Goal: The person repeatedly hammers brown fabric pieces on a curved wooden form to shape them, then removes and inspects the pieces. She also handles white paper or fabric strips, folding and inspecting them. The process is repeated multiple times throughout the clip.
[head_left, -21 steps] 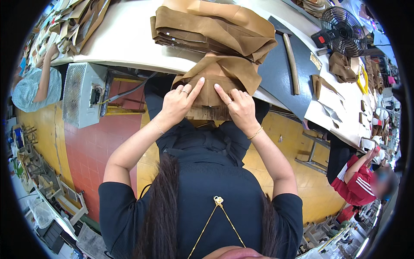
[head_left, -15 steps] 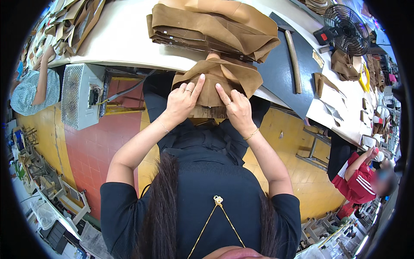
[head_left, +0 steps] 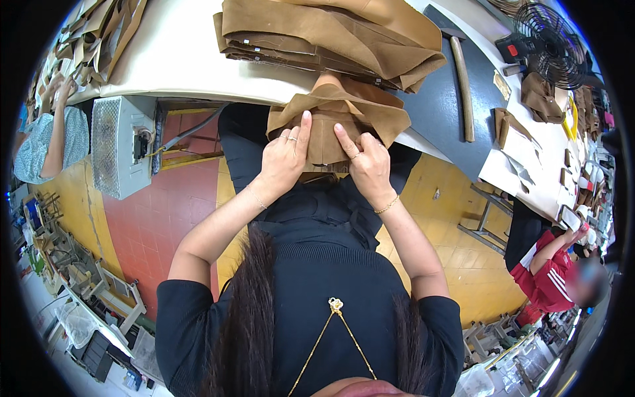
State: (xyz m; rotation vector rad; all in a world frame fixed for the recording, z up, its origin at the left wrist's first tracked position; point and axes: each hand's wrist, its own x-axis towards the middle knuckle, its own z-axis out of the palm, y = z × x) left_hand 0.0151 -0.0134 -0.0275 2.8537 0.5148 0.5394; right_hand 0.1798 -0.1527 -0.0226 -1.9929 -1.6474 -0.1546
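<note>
A brown leather piece [head_left: 323,135] with a seam down its middle lies in front of me, over a wooden block [head_left: 335,167] that shows only at its lower edge. On the left of the seam, my left hand [head_left: 283,157] rests with its index finger stretched out flat on the leather. My right hand [head_left: 368,164] lies likewise on the other side, index finger extended and apart from the curled ones. Neither hand visibly grips anything; both thumbs are hidden. Just beyond, a thick stack of brown leather pieces [head_left: 331,43] sits on the white table [head_left: 172,56].
Right of the stack, a hammer [head_left: 463,92] lies on a dark board [head_left: 430,112]. A black fan [head_left: 549,46] stands further right, near leather scraps [head_left: 542,98]. A metal box [head_left: 122,147] hangs at the table's left edge. Co-workers sit at left [head_left: 56,142] and right [head_left: 555,271].
The view has shifted slightly. My two index fingertips are a little further apart on the leather piece, still pressed to either side of the seam. The stack stays in place.
</note>
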